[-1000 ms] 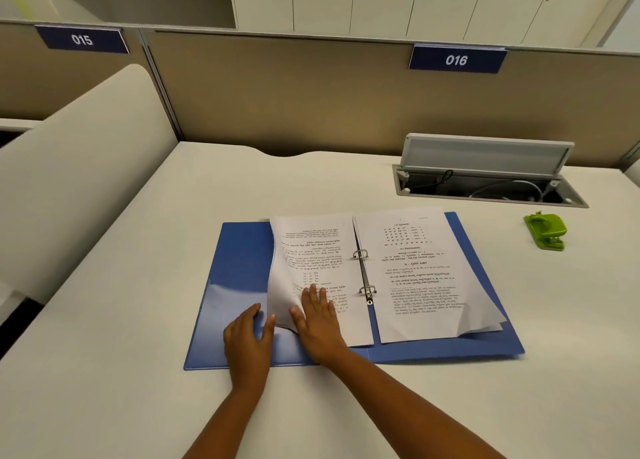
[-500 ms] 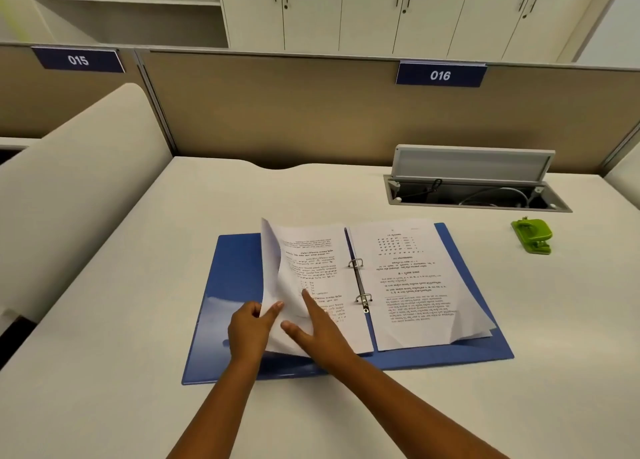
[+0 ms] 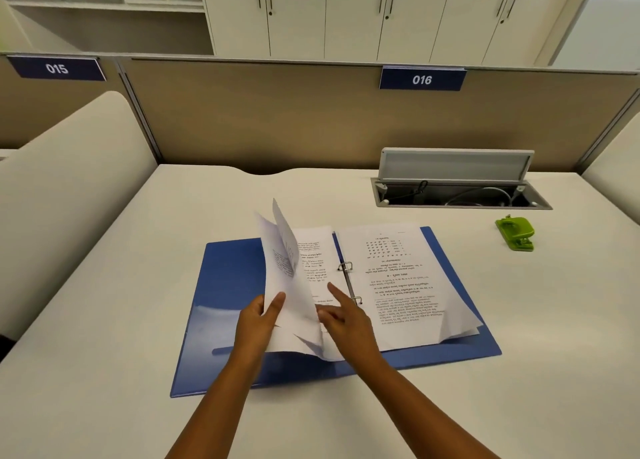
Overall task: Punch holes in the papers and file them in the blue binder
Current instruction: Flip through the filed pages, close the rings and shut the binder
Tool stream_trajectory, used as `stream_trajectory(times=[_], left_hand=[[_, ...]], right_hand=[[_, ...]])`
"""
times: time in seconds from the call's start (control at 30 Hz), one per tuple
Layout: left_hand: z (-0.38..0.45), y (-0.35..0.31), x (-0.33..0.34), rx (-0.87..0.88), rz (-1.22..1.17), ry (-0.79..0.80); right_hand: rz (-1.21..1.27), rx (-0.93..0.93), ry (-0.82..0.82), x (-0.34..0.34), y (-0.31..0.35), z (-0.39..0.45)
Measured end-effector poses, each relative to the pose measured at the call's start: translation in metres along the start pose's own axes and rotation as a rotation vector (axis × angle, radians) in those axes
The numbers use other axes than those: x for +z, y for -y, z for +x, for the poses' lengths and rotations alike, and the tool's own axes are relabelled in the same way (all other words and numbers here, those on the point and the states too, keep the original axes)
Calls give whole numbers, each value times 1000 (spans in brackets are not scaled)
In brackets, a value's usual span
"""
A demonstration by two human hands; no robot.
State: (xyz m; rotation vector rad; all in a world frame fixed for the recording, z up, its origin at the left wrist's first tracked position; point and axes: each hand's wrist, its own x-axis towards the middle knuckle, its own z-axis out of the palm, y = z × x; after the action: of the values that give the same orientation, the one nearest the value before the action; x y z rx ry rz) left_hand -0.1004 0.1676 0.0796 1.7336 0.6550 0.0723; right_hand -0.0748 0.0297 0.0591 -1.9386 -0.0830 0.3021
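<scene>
The blue binder point(image 3: 228, 285) lies open on the desk, its metal rings point(image 3: 349, 282) in the middle. A stack of printed papers point(image 3: 398, 278) rests on the right half. My left hand point(image 3: 258, 320) pinches the left-hand sheets point(image 3: 287, 275) at their outer edge and holds them lifted, standing nearly upright. My right hand point(image 3: 346, 320) lies on the page beneath them, index finger stretched toward the rings. The green hole punch point(image 3: 516, 233) sits apart at the right of the desk.
An open cable hatch point(image 3: 457, 181) with a raised lid is set into the white desk point(image 3: 104, 354) behind the binder. A beige partition point(image 3: 277, 119) with tags 015 and 016 closes the back. A curved side divider point(image 3: 69, 181) stands at the left.
My left hand has taken the left-hand sheets by their edge and raised them from flat to nearly upright. My right hand has slid under them with the index finger extended.
</scene>
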Motion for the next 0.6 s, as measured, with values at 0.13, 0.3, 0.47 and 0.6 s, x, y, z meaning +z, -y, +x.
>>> stream_trajectory(times=[0.13, 0.3, 0.47, 0.6], left_hand=[[-4, -9, 7, 32, -129, 40], [-9, -17, 19, -85, -345, 37], [-15, -16, 31, -75, -349, 110], [-18, -19, 33, -47, -437, 195]], right_hand=[[136, -21, 234, 1, 7, -5], [78, -79, 240, 6, 8, -8], [57, -37, 206, 2, 15, -12], [120, 60, -11, -10, 13, -11]])
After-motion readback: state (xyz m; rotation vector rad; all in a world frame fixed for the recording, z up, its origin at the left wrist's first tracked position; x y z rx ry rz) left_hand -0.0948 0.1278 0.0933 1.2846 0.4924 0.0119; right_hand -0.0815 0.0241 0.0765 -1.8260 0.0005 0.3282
